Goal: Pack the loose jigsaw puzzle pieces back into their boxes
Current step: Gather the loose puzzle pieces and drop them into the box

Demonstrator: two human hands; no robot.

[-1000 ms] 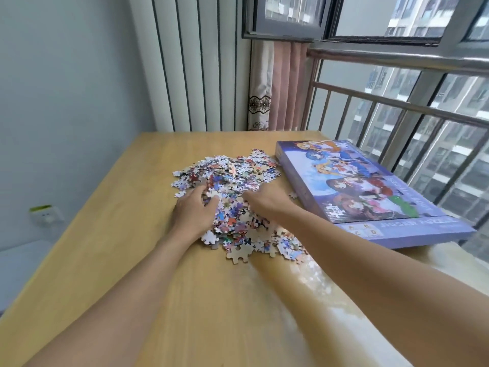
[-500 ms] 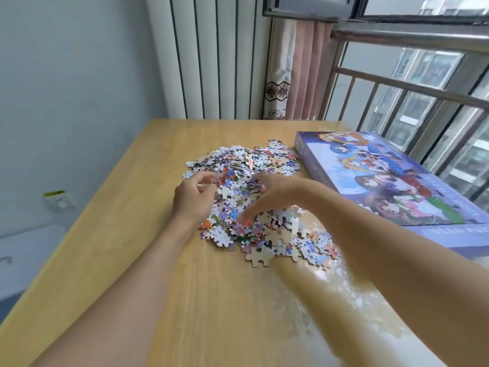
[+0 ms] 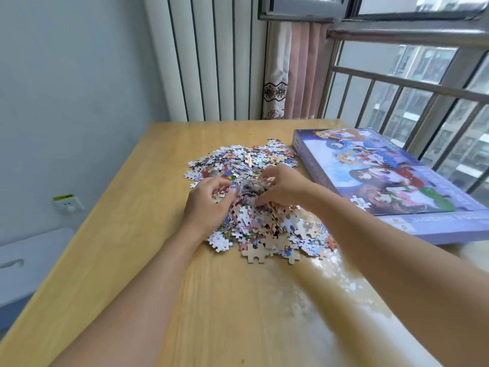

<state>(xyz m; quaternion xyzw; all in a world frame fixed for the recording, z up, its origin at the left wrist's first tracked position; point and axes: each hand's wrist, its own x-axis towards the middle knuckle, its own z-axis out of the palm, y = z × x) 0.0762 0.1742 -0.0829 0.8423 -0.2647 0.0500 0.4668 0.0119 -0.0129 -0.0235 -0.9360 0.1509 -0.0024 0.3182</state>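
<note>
A heap of loose, colourful jigsaw pieces (image 3: pixel 254 165) lies in the middle of the wooden table (image 3: pixel 132 247). My left hand (image 3: pixel 205 205) sits at the heap's left side, fingers curled round a clump of pieces. My right hand (image 3: pixel 283 188) faces it from the right, fingers curled into the same clump, which is blurred between the two hands. A flat purple puzzle box (image 3: pixel 383 181) with a cartoon picture on its lid lies closed on the table just right of the heap.
A metal window railing (image 3: pixel 397 86) runs along the table's right side, with a pink curtain (image 3: pixel 304 70) at the far corner. A wall socket (image 3: pixel 68 203) and a white unit (image 3: pixel 23 263) sit low on the left, beyond the table's edge.
Both hands have drawn together over the middle of the heap and curled round a clump of pieces. The camera has shifted, so the scene sits differently in view.
</note>
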